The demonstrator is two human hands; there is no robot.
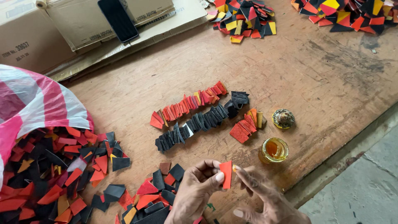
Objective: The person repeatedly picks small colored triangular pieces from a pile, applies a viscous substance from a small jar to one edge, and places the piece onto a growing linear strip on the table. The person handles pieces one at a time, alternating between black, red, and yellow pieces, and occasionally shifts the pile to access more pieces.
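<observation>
**Item: small red piece, held between my two hands**

My left hand (198,188) pinches the red piece (226,174) between thumb and forefinger, low in the view, just over the near part of the surface (315,87). The piece is flat, bright orange-red, four-sided and slightly tapered, standing on edge. My right hand (265,195) meets it from the other side: one fingertip (236,168), with a yellowish dab on it, touches the piece's right edge, the other fingers loosely curled.

Nearby stock:
- Open glass jar (274,149) of amber stuff, just above my right hand; its gold lid (283,118) lies beyond it, apart.
- Three laid rows in mid-surface: a red row (188,103), a black row (199,124) below it, and a short red-and-orange row (246,126) beside the jar.
- Loose pile of black, red and orange cut pieces (58,174) at my left, spilling from a pink-and-white striped bag (37,99); more scraps (151,195) directly under my left hand.
- Two further mixed heaps (244,18) (348,14) at the far edge (yellow among them).
- Flattened cardboard boxes (54,37) far left, a dark phone (118,20) lying on them.

Room: bare worn wood lies between the rows and the far heaps. The surface's edge runs diagonally at right, close by the jar; grey floor (365,178) beyond.
</observation>
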